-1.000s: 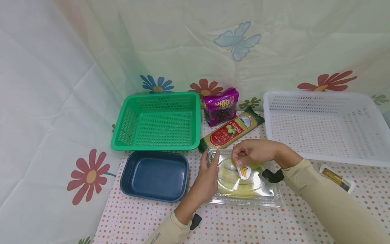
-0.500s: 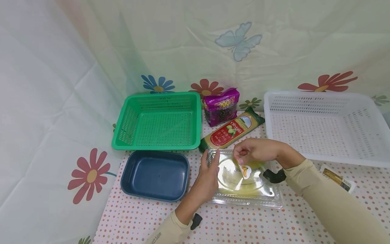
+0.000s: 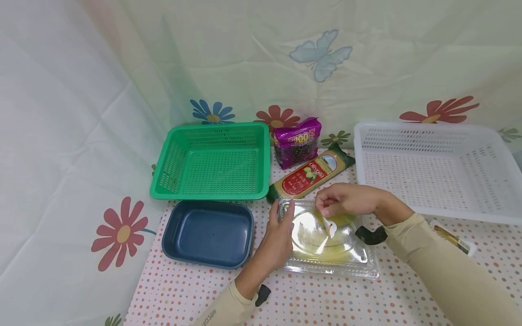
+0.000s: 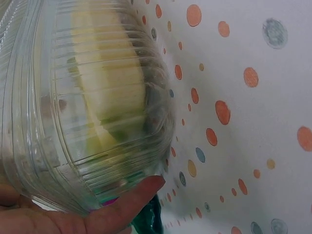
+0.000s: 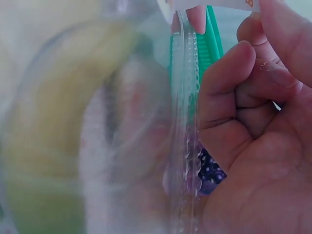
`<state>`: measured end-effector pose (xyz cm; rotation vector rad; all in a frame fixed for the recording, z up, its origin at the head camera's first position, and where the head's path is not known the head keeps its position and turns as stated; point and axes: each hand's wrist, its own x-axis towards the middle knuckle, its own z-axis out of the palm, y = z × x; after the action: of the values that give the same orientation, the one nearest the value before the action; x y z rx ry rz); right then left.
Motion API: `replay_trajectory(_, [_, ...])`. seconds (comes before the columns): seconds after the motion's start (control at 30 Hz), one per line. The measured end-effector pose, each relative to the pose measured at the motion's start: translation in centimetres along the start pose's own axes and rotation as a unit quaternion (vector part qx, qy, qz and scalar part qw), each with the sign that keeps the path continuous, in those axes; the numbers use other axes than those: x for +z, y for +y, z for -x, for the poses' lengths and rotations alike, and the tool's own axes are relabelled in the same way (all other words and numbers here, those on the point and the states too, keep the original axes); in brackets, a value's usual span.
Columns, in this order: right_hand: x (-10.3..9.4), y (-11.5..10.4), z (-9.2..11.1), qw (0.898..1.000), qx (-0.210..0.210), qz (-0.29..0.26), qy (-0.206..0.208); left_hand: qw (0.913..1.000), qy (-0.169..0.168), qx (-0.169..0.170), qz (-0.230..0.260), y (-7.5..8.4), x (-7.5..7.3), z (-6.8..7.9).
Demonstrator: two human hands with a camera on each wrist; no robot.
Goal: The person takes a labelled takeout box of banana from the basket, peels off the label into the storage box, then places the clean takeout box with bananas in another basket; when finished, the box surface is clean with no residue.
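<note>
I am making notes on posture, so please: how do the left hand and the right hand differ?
The left hand rests against the left side of the clear container; the right hand pinches the sticker over its top. The left hand's fingers are spread and fairly straight; the right hand's are curled. Both come out of beige sleeves.

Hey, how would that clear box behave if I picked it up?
The box would probably flex, as its ribbed walls look thin. Its glossy lid might feel slippery. The yellow contents may shift, since gaps show around them.
</note>
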<state>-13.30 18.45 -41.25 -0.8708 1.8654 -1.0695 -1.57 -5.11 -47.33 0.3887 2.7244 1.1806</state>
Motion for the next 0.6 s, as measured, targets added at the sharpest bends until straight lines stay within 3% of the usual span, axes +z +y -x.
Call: replay_trajectory(0.6, [-0.28, 1.03, 0.8, 1.0, -0.01, -0.024, 0.012, 0.9998, 0.005, -0.002, -0.017, 0.22, 0.3, 0.02])
